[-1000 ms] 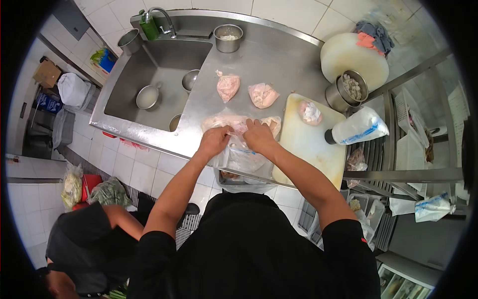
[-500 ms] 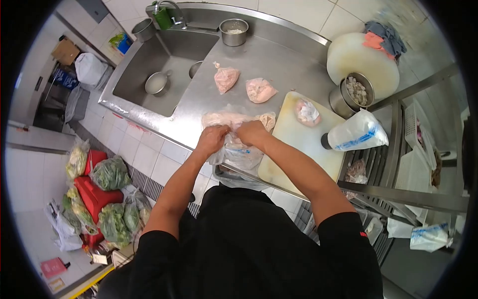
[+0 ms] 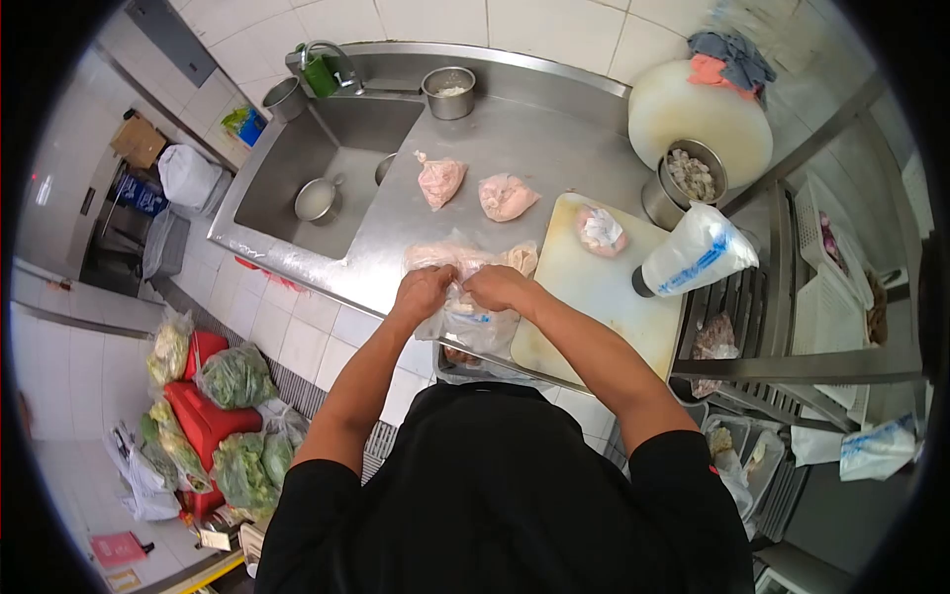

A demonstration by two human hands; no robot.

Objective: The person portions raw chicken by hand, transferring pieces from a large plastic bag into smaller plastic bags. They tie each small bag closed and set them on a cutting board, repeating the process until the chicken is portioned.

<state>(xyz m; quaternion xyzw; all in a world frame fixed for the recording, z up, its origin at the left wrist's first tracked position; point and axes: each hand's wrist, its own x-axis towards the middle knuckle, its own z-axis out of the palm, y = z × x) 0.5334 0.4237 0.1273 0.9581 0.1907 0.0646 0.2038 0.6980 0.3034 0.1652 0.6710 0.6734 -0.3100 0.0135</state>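
Observation:
My left hand (image 3: 424,294) and my right hand (image 3: 498,287) are close together at the counter's front edge, fingers closed on a clear plastic bag (image 3: 475,327) with blue print. What lies inside this bag is hard to make out. Behind the hands, a larger bag with pale pink contents (image 3: 432,254) rests on the steel counter. Farther back sit a knotted bag of pink meat (image 3: 440,184) and a second pink bag (image 3: 508,198). To the right, another pink bundle (image 3: 601,232) with white plastic on top lies on a cutting board (image 3: 564,342).
A sink (image 3: 356,163) with a ladle-like pot (image 3: 317,201) is at the left. Metal pots (image 3: 448,94) stand at the back and right. A plastic bag roll (image 3: 701,252) lies beside the board. Bagged vegetables (image 3: 237,376) and a red stool (image 3: 206,408) are on the floor.
The head view has shifted, so the counter appears lower in the picture. My hands stay on the plastic bag and have come slightly closer together.

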